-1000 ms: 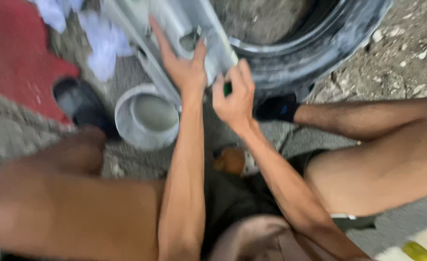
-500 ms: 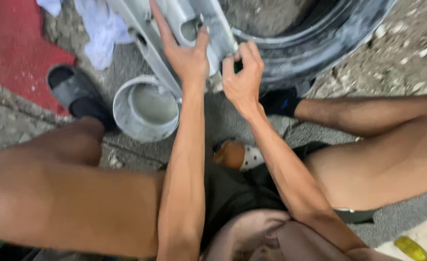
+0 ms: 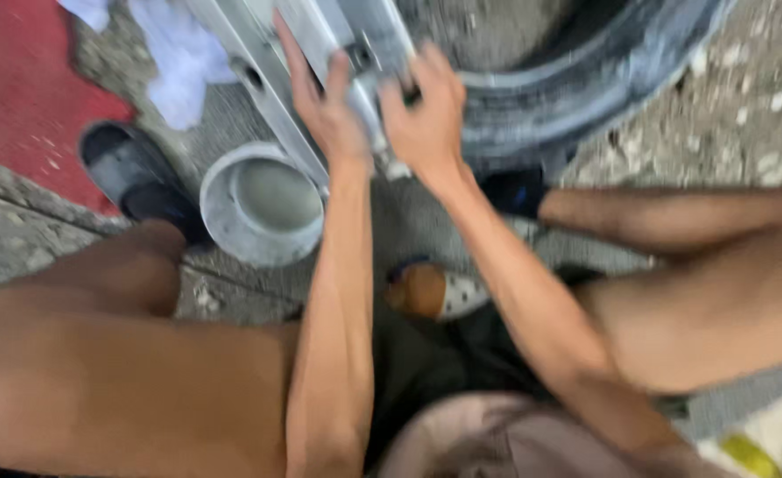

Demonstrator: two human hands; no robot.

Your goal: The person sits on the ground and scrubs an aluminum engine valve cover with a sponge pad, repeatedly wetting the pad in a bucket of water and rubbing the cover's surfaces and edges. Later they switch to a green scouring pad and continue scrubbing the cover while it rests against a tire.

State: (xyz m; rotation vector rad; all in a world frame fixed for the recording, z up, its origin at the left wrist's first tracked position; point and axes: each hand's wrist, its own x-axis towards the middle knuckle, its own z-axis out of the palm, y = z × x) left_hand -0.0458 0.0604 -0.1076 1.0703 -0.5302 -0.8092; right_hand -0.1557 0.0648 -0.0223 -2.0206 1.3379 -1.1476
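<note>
Hands first — the left hand [image 3: 325,111] lies flat, fingers spread, pressed on a long grey metal part [image 3: 320,35] that runs up and left out of the top of the shot. The right hand [image 3: 426,119] is curled at the same part's lower end, fingertips bunched around something small and dark there. It's too blurred to say what, or whether the grip is actually closed on it, so I can't tell.

The metal part sits across the edge of a big black tyre [image 3: 577,88] lying on the gravelly ground. Just beside it, lower left, there's a round grey metal bowl [image 3: 263,204], and a black sandal [image 3: 139,181] next to that. White rags [image 3: 178,53] lie above, by a red mat [image 3: 19,88].

How far along? Looks mid-job to me — both hands busy on the part, nothing visibly taken off or set aside yet.
</note>
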